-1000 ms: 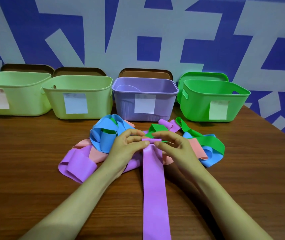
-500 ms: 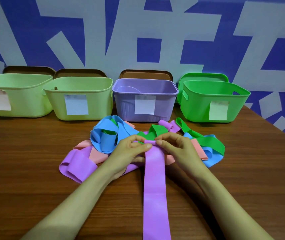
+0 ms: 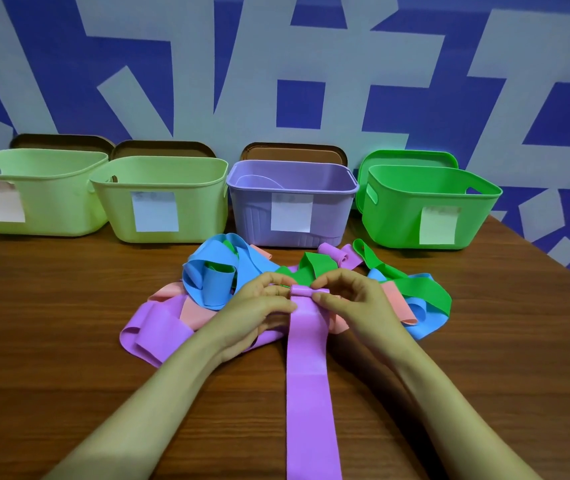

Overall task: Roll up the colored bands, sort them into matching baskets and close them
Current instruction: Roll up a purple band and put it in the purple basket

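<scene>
**A:** Left of the purple basket [image 3: 252, 216] we've got the first pale basket [image 3: 51, 202] and the second pale basket [image 3: 200, 209], both open. We can't see into either.

**B:** In front of the purple basket sits the pile [image 3: 207, 292] of loose bands, and there's our left hand [image 3: 259, 306], pinching one end of the roll [image 3: 302, 292].

**A:** That roll is the far end of the purple band [image 3: 311, 393], which runs from the pile back toward us along the table [image 3: 51, 323].

**B:** Our right hand [image 3: 356, 299] pinches the other end, fingers curled. We'd call this the very start of rolling, with barely a turn wound.

**A:** Next we need both hands turning together with the edges level, or the roll skews.

**B:** Then it goes into the purple basket, not the green basket [image 3: 394, 216] on its right. The lids [image 3: 294, 154] lean behind, none on yet.
</scene>
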